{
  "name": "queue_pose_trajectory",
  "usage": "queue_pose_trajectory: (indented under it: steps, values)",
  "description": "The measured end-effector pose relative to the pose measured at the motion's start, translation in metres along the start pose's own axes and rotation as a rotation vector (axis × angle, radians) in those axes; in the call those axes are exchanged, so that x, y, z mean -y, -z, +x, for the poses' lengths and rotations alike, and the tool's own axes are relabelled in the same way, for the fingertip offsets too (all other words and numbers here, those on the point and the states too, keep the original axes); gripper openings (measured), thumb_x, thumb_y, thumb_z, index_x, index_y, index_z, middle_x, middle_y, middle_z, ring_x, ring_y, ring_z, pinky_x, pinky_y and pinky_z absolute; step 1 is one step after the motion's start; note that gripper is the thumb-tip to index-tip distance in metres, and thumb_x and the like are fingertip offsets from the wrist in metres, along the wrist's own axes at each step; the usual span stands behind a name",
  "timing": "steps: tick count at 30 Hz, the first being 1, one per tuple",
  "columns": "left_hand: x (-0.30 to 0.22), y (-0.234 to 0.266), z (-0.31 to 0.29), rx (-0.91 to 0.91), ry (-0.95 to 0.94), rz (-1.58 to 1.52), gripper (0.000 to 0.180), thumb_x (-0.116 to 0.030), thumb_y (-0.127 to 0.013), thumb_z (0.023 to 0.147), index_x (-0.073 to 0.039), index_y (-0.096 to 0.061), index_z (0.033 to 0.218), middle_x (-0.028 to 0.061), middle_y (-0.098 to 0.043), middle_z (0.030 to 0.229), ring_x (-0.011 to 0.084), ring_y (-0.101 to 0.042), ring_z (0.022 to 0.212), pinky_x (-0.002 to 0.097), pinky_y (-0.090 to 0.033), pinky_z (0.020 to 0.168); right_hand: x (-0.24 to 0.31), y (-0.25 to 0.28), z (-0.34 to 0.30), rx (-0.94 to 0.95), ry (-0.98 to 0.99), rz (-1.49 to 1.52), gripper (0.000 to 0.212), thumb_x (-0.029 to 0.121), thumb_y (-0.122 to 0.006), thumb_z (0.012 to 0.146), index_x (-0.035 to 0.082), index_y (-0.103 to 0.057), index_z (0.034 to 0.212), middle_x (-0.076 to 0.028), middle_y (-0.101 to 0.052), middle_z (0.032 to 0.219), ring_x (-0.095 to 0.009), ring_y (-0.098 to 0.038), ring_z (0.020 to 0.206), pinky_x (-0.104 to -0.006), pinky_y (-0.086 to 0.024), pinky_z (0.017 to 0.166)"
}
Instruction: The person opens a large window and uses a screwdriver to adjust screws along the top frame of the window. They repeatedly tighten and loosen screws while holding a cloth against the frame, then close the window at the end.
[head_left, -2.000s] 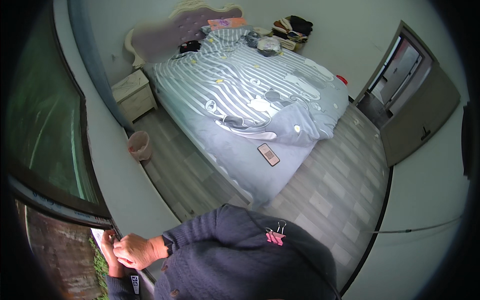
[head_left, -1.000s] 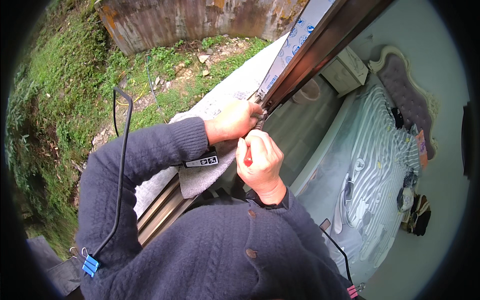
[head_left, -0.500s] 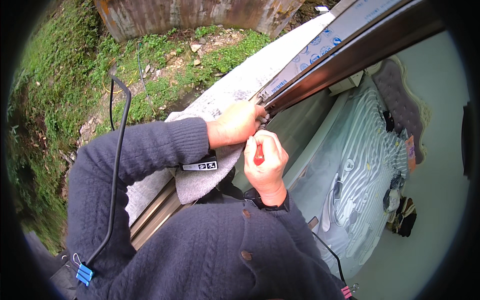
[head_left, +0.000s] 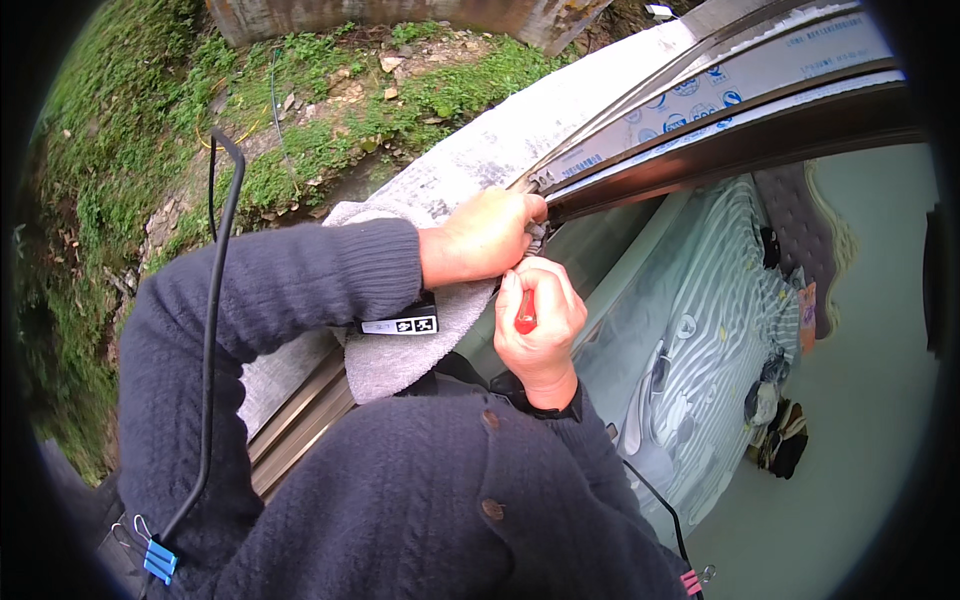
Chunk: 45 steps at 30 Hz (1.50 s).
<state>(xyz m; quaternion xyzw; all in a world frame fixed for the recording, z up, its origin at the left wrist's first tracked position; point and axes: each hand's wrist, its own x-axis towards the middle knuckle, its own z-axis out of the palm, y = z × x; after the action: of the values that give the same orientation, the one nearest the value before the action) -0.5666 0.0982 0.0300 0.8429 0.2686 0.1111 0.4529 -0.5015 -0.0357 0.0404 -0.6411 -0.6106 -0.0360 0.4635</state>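
My right hand is closed in a fist round a red-handled screwdriver; its shaft is hidden from view. Touching or nearly touching it, my left hand has its fingers curled down at the end of a dark metal window frame. Whatever those fingers pinch is hidden behind the knuckles. Small metal fittings show at the frame's end, just beyond the left fingertips. Printed protective film covers part of the frame. Under my left forearm a grey towel drapes over the sill.
A pale ledge runs along the outer side, with a grassy slope below. Metal track rails lie near my left elbow. Indoors, to the right, is a bed with striped bedding. A black cable hangs along my left arm.
The view has turned slightly, so the window frame sits flatter and further right. Both hands keep their grips at the frame's end, with only a small shift.
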Motion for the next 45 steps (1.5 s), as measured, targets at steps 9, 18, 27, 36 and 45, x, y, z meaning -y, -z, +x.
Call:
queue_pose_trajectory:
  steps: [9,18,27,36,45]
  values:
    - [0.005,-0.006,0.009,-0.018,-0.043,0.052,0.023,-0.007,-0.065,0.080,-0.003,-0.069,0.102,0.0193,-0.072,0.090,0.0327,-0.071,0.087,0.0406,-0.056,0.081,-0.014,-0.007,-0.006,-0.081,0.087,-0.002,0.015,-0.004,-0.070,0.076,0.002,-0.056,0.080,-0.015,-0.064,0.081,-0.031,-0.063,0.065,-0.0362,-0.051,0.061]
    - [0.002,0.000,0.003,-0.002,-0.103,0.095,0.019,-0.012,-0.062,0.080,-0.005,-0.071,0.095,0.0215,-0.069,0.086,0.0383,-0.069,0.086,0.0436,-0.054,0.080,0.003,0.001,-0.001,-0.091,-0.088,0.049,0.013,-0.004,-0.069,0.079,0.001,-0.057,0.081,-0.016,-0.063,0.079,-0.033,-0.064,0.067,-0.0359,-0.051,0.062]
    - [0.002,-0.004,0.003,-0.068,-0.044,0.132,0.019,-0.006,-0.058,0.080,-0.004,-0.069,0.096,0.0240,-0.069,0.088,0.0404,-0.068,0.089,0.0465,-0.054,0.080,0.018,0.009,-0.008,-0.118,-0.059,0.099,0.017,-0.004,-0.072,0.078,0.003,-0.057,0.082,-0.013,-0.064,0.081,-0.030,-0.063,0.066,-0.0358,-0.051,0.061]
    - [-0.007,0.011,-0.003,-0.014,-0.073,0.100,0.020,-0.010,-0.060,0.080,0.000,-0.068,0.095,0.0255,-0.068,0.092,0.0416,-0.068,0.090,0.0478,-0.054,0.083,0.010,-0.011,-0.008,-0.109,-0.051,0.057,0.016,-0.004,-0.070,0.079,0.002,-0.056,0.082,-0.013,-0.063,0.082,-0.032,-0.062,0.067,-0.0363,-0.051,0.063]
    - [-0.008,0.049,-0.017,0.253,0.040,0.298,0.032,-0.025,-0.065,0.086,0.000,-0.068,0.106,0.0275,-0.068,0.092,0.0415,-0.067,0.093,0.0465,-0.052,0.083,0.012,-0.008,-0.006,-0.042,-0.019,-0.011,0.015,0.000,-0.070,0.080,0.004,-0.056,0.080,-0.012,-0.061,0.082,-0.033,-0.062,0.069,-0.0396,-0.050,0.062]
